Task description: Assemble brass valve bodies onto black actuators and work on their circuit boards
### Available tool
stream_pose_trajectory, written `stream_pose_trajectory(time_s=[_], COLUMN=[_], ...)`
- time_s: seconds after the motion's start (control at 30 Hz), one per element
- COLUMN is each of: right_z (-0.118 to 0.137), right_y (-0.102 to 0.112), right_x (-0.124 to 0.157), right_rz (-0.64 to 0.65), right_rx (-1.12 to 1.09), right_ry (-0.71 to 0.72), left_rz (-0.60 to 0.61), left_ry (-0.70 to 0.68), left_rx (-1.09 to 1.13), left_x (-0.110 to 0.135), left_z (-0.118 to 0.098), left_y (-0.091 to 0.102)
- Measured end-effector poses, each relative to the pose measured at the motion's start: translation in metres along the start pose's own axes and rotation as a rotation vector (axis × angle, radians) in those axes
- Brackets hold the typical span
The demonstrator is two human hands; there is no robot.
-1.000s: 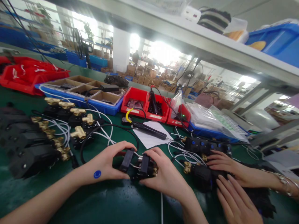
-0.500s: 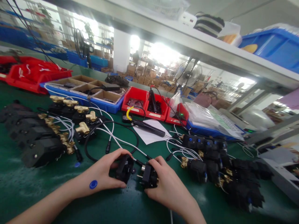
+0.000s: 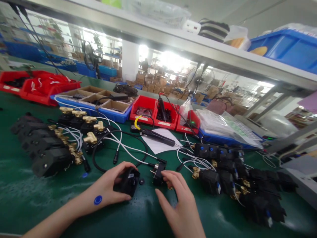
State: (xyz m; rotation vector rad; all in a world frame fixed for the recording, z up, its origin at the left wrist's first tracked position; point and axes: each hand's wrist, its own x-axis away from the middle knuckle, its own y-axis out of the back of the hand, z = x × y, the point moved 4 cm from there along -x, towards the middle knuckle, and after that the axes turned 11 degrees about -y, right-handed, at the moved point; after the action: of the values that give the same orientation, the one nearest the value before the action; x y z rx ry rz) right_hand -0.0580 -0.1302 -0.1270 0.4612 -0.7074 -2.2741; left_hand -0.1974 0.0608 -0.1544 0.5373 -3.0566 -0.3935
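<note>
My left hand (image 3: 110, 185) is closed around a black plastic housing (image 3: 131, 181), thumb below and fingers over the top. Just right of the housing, a small black round piece (image 3: 141, 181) lies on the green tabletop. A black block with metal pins (image 3: 158, 174) rests beyond it, joined to a white cable (image 3: 138, 158). My right hand (image 3: 182, 198) is open beside that block, its thumb apart and its fingertips close to the block's right side. Whether those fingertips touch it I cannot tell. A round blue sticker (image 3: 98, 200) is on my left wrist.
Black units with brass fittings stand in groups at left (image 3: 49, 155) and right (image 3: 210, 180). An electric screwdriver (image 3: 158, 137) lies on a white paper (image 3: 156, 148). Behind are red bins (image 3: 168, 125), a blue divided tray (image 3: 111, 115) and an overhead shelf (image 3: 158, 31).
My right hand has let go of the pinned block and opened, moving slightly right. The block now rests on the table. My left hand still holds the housing, now turned somewhat.
</note>
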Motion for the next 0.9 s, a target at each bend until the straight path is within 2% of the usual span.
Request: stream_pose_trajectory(time_s=[0.13,0.23,0.33,0.53,0.63,0.73,0.9], right_z=[-0.001,0.005,0.01,0.009,0.003,-0.008,-0.024], right_y=[-0.037,-0.058,-0.068,-0.077,-0.07,-0.05,-0.018], right_x=[0.024,0.029,0.028,0.021,0.017,0.013,0.013], right_rz=[0.008,0.011,0.005,-0.062,-0.076,-0.139,-0.196], right_rx=[-0.184,-0.201,-0.122,0.033,-0.046,-0.184,-0.253], right_ry=[-0.013,-0.025,-0.033,-0.026,-0.047,-0.097,-0.156], left_rz=[-0.008,0.028,0.013,-0.113,-0.186,-0.251,-0.138], left_ry=[-0.055,-0.141,-0.203,-0.193,-0.207,-0.211,-0.112], left_rx=[-0.126,-0.172,-0.19,-0.171,-0.279,-0.427,-0.559], left_x=[0.002,0.004,0.008,0.013,0.015,0.013,0.009], left_z=[-0.01,-0.013,-0.011,-0.002,0.004,0.006,0.003], left_y=[-0.01,-0.021,-0.031,-0.036,-0.028,-0.015,-0.004])
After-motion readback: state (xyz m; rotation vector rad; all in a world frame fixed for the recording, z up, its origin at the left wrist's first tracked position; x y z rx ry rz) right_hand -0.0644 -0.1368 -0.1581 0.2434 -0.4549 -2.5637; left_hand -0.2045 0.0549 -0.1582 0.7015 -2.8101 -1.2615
